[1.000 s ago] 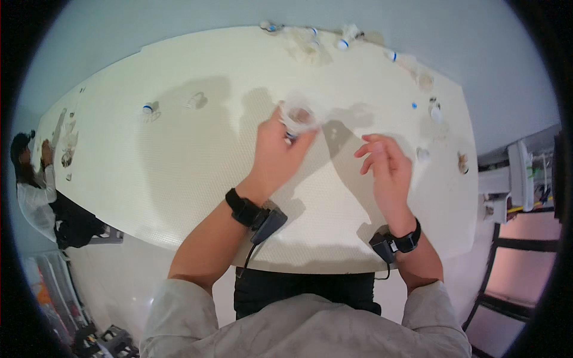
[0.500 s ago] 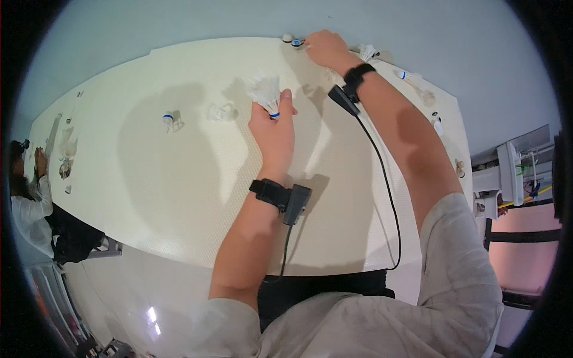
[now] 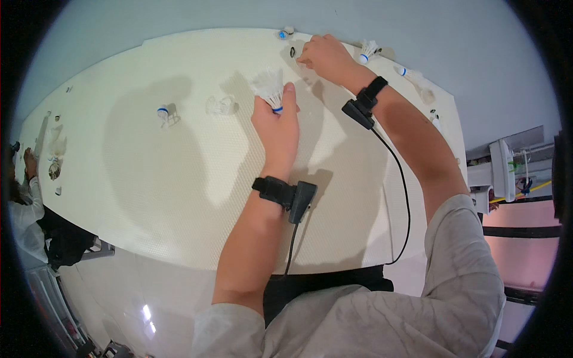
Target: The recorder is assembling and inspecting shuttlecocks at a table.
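Note:
My left hand [image 3: 276, 125] grips a white feather shuttlecock [image 3: 268, 88] with a blue band, feathers pointing up and away. Over the far part of the table, my right hand [image 3: 328, 58] has its fingers curled together; whatever they pinch is too small to make out. Just left of those fingertips is a small dark ring [image 3: 292, 52], apart from a little blue-faced roll [image 3: 283, 34] at the table's far edge. To the left of my left hand lie a crumpled translucent piece [image 3: 220, 105] and a blue-banded white shuttlecock piece [image 3: 163, 114].
Two more shuttlecocks lie at the far right: one [image 3: 368, 51] beyond my right wrist, another [image 3: 409, 74] by the edge. A co-worker's hand [image 3: 30, 162] rests at the table's left end. Black cables [image 3: 401, 170] trail from my wrist devices across the white table [image 3: 334, 221].
My right hand has come slightly nearer, away from the rolls at the far edge. The dark ring now shows separately beside its fingertips. My left hand keeps hold of the shuttlecock.

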Available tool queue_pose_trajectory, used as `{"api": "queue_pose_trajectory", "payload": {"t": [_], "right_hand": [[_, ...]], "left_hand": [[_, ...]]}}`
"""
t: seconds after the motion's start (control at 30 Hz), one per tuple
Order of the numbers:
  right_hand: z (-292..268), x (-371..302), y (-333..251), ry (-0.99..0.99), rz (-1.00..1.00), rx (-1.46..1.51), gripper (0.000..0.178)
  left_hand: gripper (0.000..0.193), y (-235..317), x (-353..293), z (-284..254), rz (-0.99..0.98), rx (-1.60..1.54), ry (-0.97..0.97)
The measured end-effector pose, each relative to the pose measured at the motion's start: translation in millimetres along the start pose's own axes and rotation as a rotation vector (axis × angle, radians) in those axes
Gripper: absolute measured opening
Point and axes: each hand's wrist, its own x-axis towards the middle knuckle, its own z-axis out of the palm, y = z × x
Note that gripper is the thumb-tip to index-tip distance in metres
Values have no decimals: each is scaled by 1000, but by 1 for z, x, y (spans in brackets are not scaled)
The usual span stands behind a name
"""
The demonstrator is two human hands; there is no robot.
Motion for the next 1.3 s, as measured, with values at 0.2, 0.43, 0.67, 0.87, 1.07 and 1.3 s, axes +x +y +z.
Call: {"api": "queue_pose_trajectory", "payload": {"t": [0.2,0.43,0.67,0.87,1.07,1.3], "right_hand": [[-11,-30,-9,365,-57,90,16],[11,-64,-57,287,-2,257,19],[-17,-210,-73,249,204,607,20],[-18,-235,-79,369,509,881,20],[0,-219,-92,492,192,693,19],[1,-228,-93,516,302,905,11]], "left_hand": [[23,3,6,-1,37,-13,53],[23,-7,7,-7,42,-57,51],[23,-5,13,1,122,-18,-11],[21,14,-9,7,-8,3,-196],[21,5,-19,10,59,93,-349],[14,4,-24,4,-17,276,-562]]}}
